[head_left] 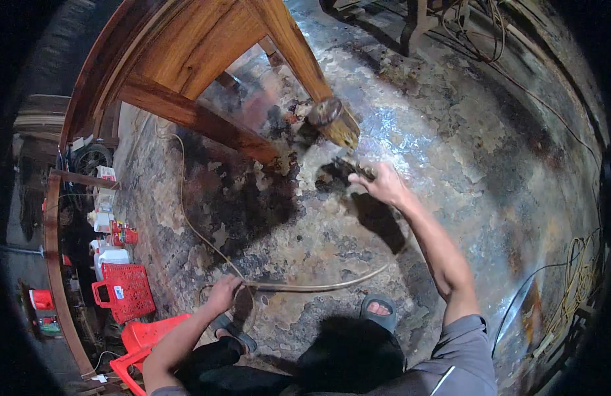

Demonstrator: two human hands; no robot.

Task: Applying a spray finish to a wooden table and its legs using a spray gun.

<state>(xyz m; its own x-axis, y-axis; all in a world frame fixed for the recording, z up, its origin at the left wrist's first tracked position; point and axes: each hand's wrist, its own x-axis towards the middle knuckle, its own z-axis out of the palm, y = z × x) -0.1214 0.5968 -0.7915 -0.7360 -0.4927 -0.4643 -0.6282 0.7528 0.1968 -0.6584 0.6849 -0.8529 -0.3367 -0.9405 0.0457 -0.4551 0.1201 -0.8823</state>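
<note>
My right hand [386, 185] is closed around the grip of a spray gun [345, 132] with a round-topped cup, somewhat blurred. The gun is close to the lower end of a varnished wooden leg; whether they touch I cannot tell. That leg belongs to a large brown wooden piece of furniture [206, 46] at the upper left, with a second leg [206, 119] reaching down to the floor. At the lower left, my left hand [225, 294] is closed on a thin pale hose [305, 288], which curves to the right below my right forearm. Its far end is hidden.
The floor [464, 178] is stained and patchy. On the left are a red plastic basket [127, 292], a red plastic chair [143, 336], and white jugs [110, 259]. A coiled yellowish hose [570, 284] lies at the right. A dark stand [411, 30] stands at the top.
</note>
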